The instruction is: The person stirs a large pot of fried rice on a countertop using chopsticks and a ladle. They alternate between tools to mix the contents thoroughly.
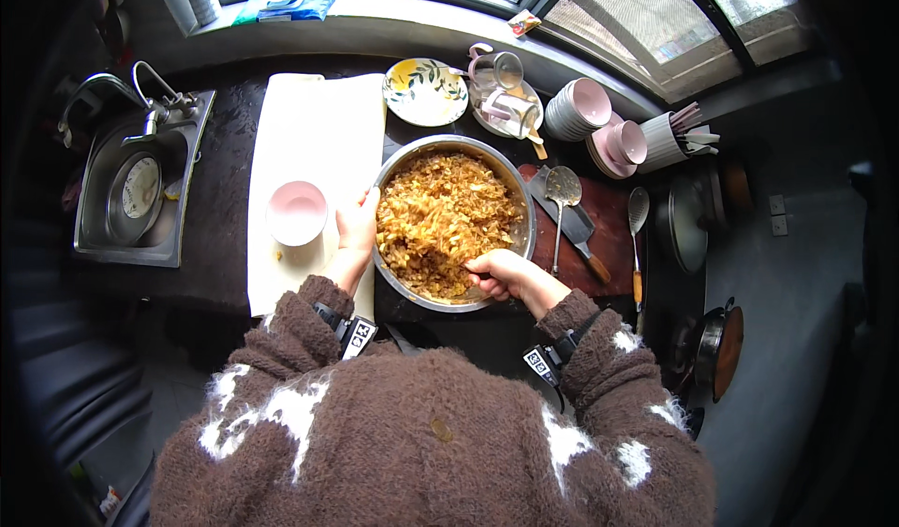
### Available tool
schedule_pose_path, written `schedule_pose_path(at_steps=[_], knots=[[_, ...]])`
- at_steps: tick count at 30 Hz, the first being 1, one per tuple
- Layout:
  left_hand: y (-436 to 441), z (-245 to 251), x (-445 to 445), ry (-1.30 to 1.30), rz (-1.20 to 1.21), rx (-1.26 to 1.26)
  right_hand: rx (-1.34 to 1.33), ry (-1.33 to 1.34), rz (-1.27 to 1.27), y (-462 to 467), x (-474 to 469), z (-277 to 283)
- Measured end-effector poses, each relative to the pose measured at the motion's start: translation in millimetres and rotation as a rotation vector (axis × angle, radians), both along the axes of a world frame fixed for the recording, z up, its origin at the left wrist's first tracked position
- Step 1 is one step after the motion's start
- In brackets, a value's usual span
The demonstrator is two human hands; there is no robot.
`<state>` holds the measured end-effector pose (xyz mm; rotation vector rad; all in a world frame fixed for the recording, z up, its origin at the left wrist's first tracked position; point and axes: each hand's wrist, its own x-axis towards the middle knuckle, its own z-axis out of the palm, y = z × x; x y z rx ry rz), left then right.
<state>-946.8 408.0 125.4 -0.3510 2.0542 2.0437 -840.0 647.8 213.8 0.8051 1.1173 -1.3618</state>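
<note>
A large stainless steel bowl (530,228) stands in front of me, filled with a brown and yellow chopped food mixture (449,211). My left hand (357,228) grips the bowl's left rim, thumb at the edge. Over the lower right part of the bowl, my right hand (507,274) is closed on a thin utensil whose far end is buried in or blurred against the food; its kind cannot be told. To the left of my left hand, a pink bowl (296,213) rests on a cream-coloured mat (316,134), with a small food crumb below it.
Right of the steel bowl, a cleaver (562,211) and a metal skimmer (563,186) lie on a red-brown cutting board (611,246). A slotted spoon (638,211) lies beyond. Behind are a patterned plate (425,92), glass mugs (507,71) and stacked bowls (577,109). A sink (175,225) is at left.
</note>
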Motion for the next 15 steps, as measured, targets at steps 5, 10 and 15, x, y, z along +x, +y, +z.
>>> schedule_pose_path(at_steps=[5, 10, 15], knots=[[0, -7, 9, 0.028, 0.016, 0.044, -0.084, -0.035, -0.17, 27, -5, -3], [-1, -5, 10, 0.078, -0.027, -0.064, -0.122, 0.043, -0.286, 61, 1, 15], [-2, -4, 13, 0.117, -0.064, -0.162, 0.124, 0.133, -0.239, 60, -9, 29]])
